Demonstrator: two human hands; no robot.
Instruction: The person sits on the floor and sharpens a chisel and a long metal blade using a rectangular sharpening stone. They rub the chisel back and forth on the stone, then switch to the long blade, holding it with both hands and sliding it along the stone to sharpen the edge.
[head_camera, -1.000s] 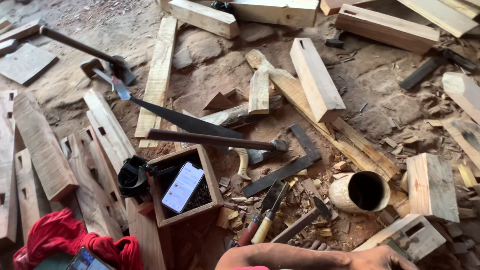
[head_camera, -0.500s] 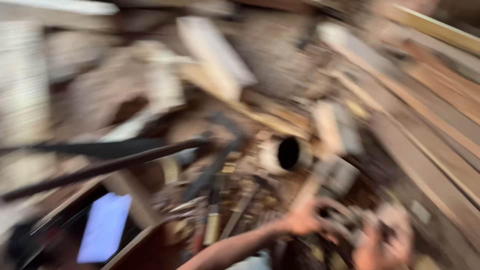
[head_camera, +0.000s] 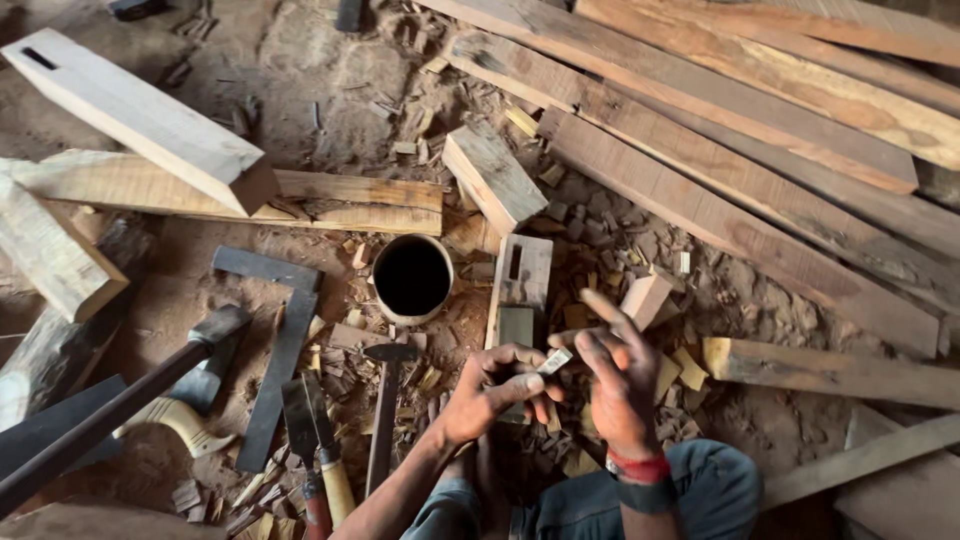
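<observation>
My left hand (head_camera: 492, 388) and my right hand (head_camera: 618, 378) meet low in the middle of the view, above my knees. Between their fingertips is a small pale flat piece (head_camera: 555, 361), maybe a wood chip or a pencil stub. The left hand's fingers curl around its lower end; the right hand's thumb and fingers pinch its upper end, with the index finger stretched out. A red band and a dark strap circle my right wrist. Just beyond the hands lies a small wooden block with a slot (head_camera: 521, 278).
A dark-mouthed round pot (head_camera: 412, 278) sits on the littered dirt floor. A hammer (head_camera: 384, 410), chisels (head_camera: 322, 455), a steel square (head_camera: 280, 345) and a long dark handle (head_camera: 105, 420) lie to the left. Long planks (head_camera: 740, 200) stretch across the right; cut blocks (head_camera: 135, 115) lie upper left.
The view has swung to the right, so the box with the phone is out of sight. Both hands have come together in front of me around the small piece.
</observation>
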